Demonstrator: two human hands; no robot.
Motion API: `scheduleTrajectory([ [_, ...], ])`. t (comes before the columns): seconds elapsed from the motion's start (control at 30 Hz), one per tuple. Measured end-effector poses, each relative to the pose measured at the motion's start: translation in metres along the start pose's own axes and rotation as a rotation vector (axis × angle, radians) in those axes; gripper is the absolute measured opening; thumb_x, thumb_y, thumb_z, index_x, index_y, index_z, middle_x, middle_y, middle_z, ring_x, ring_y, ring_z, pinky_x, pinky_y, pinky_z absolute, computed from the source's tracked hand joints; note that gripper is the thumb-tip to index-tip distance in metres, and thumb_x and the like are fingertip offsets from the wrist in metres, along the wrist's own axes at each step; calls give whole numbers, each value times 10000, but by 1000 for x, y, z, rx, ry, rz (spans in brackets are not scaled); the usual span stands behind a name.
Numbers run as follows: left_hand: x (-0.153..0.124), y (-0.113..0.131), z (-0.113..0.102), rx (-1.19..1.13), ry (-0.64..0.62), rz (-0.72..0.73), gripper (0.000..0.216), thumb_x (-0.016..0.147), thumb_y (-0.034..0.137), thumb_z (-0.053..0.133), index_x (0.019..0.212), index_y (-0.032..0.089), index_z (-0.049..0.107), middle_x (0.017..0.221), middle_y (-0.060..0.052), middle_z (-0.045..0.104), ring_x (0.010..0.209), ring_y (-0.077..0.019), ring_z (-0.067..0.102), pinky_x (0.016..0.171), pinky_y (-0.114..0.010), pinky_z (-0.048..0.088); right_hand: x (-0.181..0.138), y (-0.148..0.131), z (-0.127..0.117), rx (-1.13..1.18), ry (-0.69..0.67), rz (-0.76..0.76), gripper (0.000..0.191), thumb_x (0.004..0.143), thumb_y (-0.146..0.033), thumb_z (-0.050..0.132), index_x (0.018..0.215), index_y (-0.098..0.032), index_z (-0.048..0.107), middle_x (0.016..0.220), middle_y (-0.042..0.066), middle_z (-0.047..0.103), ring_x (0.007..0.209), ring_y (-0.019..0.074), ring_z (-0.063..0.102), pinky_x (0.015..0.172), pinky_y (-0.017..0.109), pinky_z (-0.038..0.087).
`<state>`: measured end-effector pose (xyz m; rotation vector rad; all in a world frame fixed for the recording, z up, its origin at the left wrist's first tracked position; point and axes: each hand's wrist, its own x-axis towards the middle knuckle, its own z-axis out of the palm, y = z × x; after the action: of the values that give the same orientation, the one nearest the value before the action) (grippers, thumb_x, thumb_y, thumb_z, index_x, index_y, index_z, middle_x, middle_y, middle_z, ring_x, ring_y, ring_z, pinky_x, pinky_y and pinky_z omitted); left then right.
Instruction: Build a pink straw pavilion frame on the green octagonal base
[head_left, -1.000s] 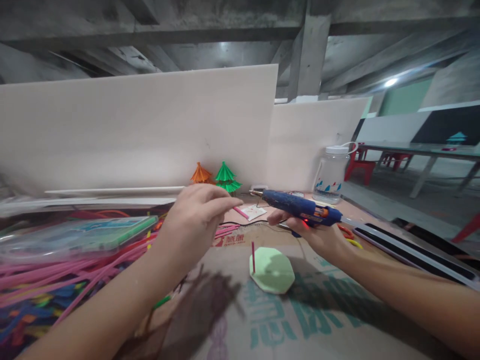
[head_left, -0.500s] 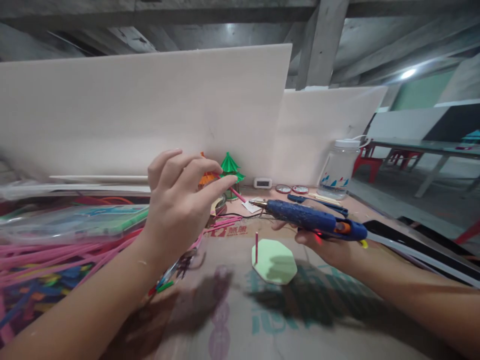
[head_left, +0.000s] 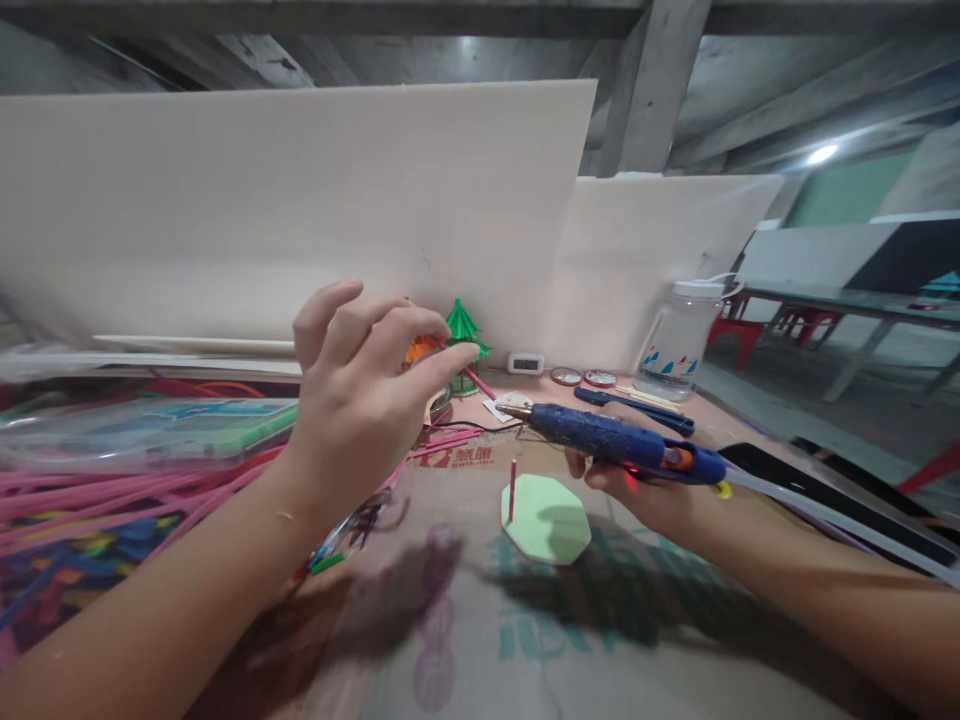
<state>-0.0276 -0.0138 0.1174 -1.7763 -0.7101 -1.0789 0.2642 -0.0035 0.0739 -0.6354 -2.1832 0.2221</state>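
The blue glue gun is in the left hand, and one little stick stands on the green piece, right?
No, the head view shows the blue glue gun in the right hand. One little stick does stand on the green piece.

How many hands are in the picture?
2. On the left, the left hand pinches a thin pink stick; on the right, the right hand holds a blue glue gun, which partly hides it. I see no others.
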Motion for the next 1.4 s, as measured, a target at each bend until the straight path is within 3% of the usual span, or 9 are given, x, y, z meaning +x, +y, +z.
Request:
scheduleTrajectory([
  [0.17,-3,-4,12,-249,-302,-133,261,997,160,583,1024,273,817,981,-60,756,984,-270,649,910,-461,456,-3,8,16,286,204,30,317,890,-524,771,908,-246,617,721,-38,666,604,130,585,574,269,491],
  [0.27,-5,-5,17,-336,-381,-203,250,997,174,591,1025,275,819,976,-49,754,969,-257,655,894,-445,441,-4,12,20,348,225,72,343,868,-545,786,875,-244,621,691,-39,638,633,145,590,631,300,511],
  [0.43,-5,-4,17,-374,-380,-238,232,987,179,612,1037,272,819,985,-48,755,985,-254,643,884,-425,440,-4,9,18,301,246,146,389,832,-608,792,850,-250,643,722,-6,678,643,171,626,597,316,509],
  [0.93,-4,-3,14,-387,-372,-224,216,984,164,621,1031,245,816,984,-57,756,968,-263,647,863,-432,443,-6,13,19,234,247,133,370,841,-605,776,825,-257,652,721,-8,660,650,179,619,565,304,505],
  [1.17,-5,-4,15,-369,-354,-214,216,986,163,619,1025,251,811,987,-55,759,964,-253,648,870,-430,447,-3,10,18,177,273,124,237,817,-462,813,785,-273,674,716,-14,674,651,196,631,564,315,527],
  [1.4,-4,-4,14,-374,-377,-219,234,1003,194,591,1034,272,810,984,-48,760,965,-246,647,866,-423,452,-1,7,15,164,267,126,228,803,-451,804,772,-282,653,699,-15,672,652,207,641,578,324,540],
])
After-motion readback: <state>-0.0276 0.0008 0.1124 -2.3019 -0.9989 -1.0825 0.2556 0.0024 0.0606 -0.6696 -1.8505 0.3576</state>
